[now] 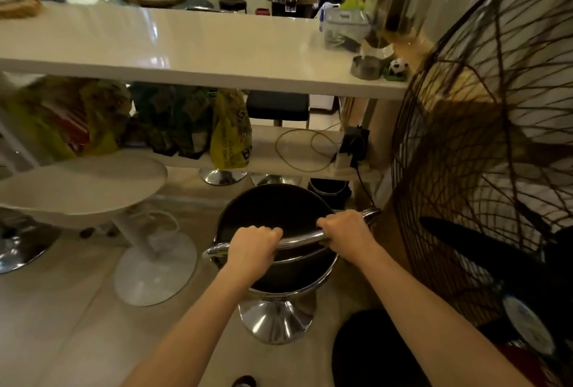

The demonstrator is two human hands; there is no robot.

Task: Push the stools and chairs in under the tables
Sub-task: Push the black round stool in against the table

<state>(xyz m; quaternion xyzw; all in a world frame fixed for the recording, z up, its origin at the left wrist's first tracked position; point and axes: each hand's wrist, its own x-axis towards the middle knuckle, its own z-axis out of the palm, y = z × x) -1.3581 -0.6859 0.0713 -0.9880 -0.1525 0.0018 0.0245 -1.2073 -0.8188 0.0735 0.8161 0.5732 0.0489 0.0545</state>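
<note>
- Your left hand and right hand are both clamped on the chrome back rail of the black stool.
- Stool stands just short of the white counter, seat not yet under it.
- White stool at left looks partly out too.
- Standing fan is close on your right.
</note>
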